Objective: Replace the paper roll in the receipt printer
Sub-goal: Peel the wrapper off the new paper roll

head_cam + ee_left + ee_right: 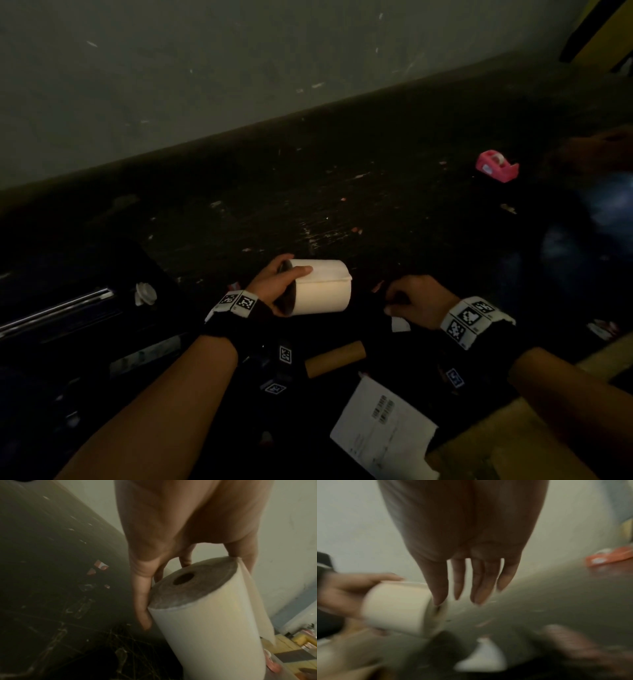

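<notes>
My left hand (274,284) grips a full white paper roll (325,287) by one end and holds it on its side above the dark surface. The left wrist view shows the roll (205,628) with its core hole and a loose outer flap, thumb against its side. To the right of the roll, my right hand (411,298) holds nothing; its fingers (476,588) are straight and spread just beside the roll's end (393,605). Below the hands lies a black body carrying square tags (285,354), too dark to make out. An empty brown core (335,358) rests on it.
A printed receipt (383,428) lies near the front and a small white scrap (399,323) sits under the right hand. A pink tape dispenser (496,166) stands far right. A black device with a silver strip (58,308) is at left. The wall (205,68) runs behind.
</notes>
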Demonstrator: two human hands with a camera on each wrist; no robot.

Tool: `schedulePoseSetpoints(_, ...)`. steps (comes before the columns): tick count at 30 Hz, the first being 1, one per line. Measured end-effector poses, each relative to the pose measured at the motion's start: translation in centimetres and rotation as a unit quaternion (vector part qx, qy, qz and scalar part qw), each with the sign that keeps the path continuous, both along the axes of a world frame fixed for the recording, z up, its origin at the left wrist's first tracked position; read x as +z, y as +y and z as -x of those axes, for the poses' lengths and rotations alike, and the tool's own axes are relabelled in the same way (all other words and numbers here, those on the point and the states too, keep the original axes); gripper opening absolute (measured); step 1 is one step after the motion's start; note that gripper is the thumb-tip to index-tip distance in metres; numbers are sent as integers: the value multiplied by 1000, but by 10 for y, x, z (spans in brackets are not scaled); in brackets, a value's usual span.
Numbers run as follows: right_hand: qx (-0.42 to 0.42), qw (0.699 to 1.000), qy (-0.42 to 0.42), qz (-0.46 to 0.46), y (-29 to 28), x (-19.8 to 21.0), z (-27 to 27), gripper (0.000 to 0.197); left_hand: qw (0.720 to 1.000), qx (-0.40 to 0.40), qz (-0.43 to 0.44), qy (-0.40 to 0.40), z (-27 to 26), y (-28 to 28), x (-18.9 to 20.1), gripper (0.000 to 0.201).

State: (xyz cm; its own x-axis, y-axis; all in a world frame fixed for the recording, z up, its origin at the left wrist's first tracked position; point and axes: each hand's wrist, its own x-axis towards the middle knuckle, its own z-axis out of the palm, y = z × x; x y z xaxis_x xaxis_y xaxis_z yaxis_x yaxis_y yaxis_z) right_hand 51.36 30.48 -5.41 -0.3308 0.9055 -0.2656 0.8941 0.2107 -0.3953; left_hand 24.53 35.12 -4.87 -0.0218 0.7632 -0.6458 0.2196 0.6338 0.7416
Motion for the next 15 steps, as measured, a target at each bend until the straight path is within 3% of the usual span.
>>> schedulePoseSetpoints(4, -13, 999, -39, 10, -9, -6, 14, 34, 1000, -1, -5, -12, 2, 0, -4, 69)
schedulePoseSetpoints(9, -184, 982, -32, 31, -17, -7, -28, 44, 1000, -20, -5, -9, 5, 1, -8, 75)
schedulePoseSetpoints(15, -265, 957, -1, 117, -44, -28, -48, 51, 999, 1, -35, -1, 0, -4, -11, 60)
